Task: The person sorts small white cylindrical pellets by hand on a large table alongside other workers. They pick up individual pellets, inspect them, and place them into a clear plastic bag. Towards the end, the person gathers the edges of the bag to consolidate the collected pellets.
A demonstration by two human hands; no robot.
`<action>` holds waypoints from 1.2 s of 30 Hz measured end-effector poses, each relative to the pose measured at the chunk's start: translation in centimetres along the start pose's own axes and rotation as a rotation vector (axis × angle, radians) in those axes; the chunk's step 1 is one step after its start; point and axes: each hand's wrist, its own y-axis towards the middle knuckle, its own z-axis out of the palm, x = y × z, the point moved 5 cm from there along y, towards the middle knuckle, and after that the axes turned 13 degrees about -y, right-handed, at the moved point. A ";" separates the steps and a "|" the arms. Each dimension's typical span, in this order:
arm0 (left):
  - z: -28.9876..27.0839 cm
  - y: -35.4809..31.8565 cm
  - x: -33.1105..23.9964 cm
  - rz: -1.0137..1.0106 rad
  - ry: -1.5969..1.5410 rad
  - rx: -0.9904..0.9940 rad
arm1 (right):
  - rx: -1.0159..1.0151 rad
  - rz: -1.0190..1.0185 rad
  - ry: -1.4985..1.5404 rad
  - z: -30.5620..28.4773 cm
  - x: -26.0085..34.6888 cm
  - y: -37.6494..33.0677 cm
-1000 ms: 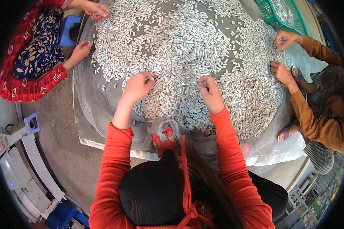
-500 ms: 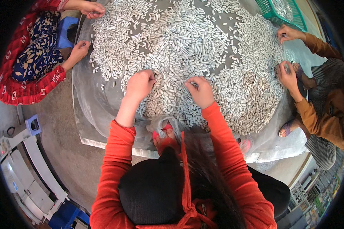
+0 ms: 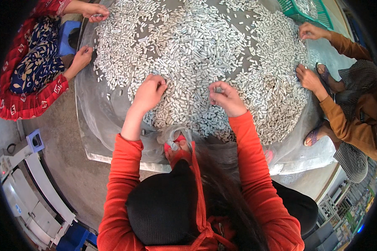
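A wide heap of small silvery-grey capsule-shaped pieces (image 3: 197,54) covers the plastic sheet in front of me. Over its near left part is my left hand (image 3: 150,93), thumb and fingertips pressed together; whatever they hold, if anything, is hidden. My right hand (image 3: 228,98) hovers above the near middle of the heap, its fingers curled in a pinch. A small grey piece (image 3: 217,89) shows at those fingertips. Some pieces in the heap look slotted or U-shaped, others plain and rounded.
Clear plastic sheeting (image 3: 100,121) spreads under the heap and bunches by my foot. A co-worker in red sleeves (image 3: 33,100) sits at the left, another in brown sleeves (image 3: 347,125) at the right, both with hands at the heap. A green basket (image 3: 292,14) stands far right.
My right hand has shifted slightly right and turned, bringing a grey piece into sight at its fingertips. My left hand stays close to the same spot. The right co-worker's near hand has moved toward the heap.
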 end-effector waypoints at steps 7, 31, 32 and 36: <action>1.4 -0.7 -1.9 -0.071 -0.706 0.190 | -0.256 -0.116 -1.233 2.8 -0.7 0.8; 4.5 -1.2 -3.8 -0.240 -1.368 0.326 | -0.029 -0.397 -1.322 0.3 -3.0 -3.0; 4.4 -1.5 -3.9 -0.270 -1.490 0.361 | -0.088 -0.369 -1.378 0.7 -3.3 -3.3; 4.2 -1.9 -4.0 -0.287 -1.545 0.494 | -0.166 -0.469 -1.326 1.1 -3.5 -3.6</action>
